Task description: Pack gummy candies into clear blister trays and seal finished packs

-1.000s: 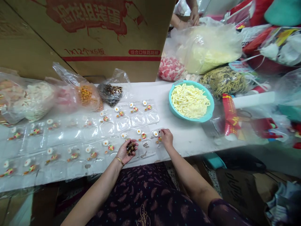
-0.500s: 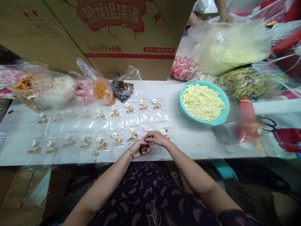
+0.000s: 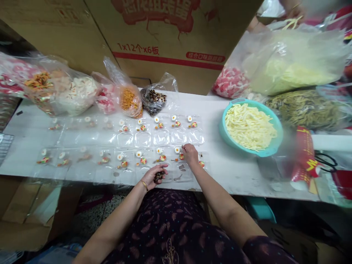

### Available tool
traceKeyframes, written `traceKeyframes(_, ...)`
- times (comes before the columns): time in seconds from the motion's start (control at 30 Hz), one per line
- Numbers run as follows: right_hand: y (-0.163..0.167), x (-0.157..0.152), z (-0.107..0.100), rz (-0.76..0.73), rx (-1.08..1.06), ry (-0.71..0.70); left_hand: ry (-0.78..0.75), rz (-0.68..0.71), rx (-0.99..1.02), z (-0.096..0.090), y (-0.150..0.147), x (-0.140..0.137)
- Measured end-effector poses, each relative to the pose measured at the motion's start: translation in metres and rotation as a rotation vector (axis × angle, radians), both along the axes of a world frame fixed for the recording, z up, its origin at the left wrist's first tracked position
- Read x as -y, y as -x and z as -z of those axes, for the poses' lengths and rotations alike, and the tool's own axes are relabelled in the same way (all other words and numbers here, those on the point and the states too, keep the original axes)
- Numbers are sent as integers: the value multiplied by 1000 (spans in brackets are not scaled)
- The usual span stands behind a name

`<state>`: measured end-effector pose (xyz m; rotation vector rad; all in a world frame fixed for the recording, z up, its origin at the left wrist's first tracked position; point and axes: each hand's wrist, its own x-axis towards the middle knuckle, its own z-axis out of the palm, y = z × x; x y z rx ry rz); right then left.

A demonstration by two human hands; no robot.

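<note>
My left hand (image 3: 150, 179), with a gold bangle at the wrist, is cupped around a small heap of dark brown pieces (image 3: 158, 176) near the table's front edge. To its right, my right hand (image 3: 190, 154) reaches over the front row of clear plastic trays (image 3: 161, 138). Its thumb and fingertips are pinched beside a white disc with a yellow centre (image 3: 177, 150); whatever is between them is too small to name. Most trays hold such a disc, a round red, yellow and green piece (image 3: 143, 160), and smaller orange-brown bits.
A turquoise bowl (image 3: 224, 126) of pale yellow strips stands at right. Along the back are bags of orange pieces (image 3: 129, 99), dark pieces (image 3: 154, 101) and pink-white pieces (image 3: 232, 81), before a large carton (image 3: 165, 68). Scissors (image 3: 326, 161) lie far right. Another person's hand (image 3: 293, 7) shows behind.
My right hand has left my left hand and moved forward over the front trays. My left hand has shifted slightly left, still holding the dark pieces. The view has also shifted.
</note>
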<state>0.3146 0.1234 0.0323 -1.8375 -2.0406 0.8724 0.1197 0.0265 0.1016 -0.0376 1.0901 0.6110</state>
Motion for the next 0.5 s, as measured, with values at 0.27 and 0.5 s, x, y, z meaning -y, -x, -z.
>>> traceKeyframes(0.27, 1, 12, -19, -111, -99, 1, -5, -100, 88, 4, 7, -1)
traceKeyframes(0.5, 42, 19, -57, -403, -690, 515, -130, -17, 132, 0, 2, -15)
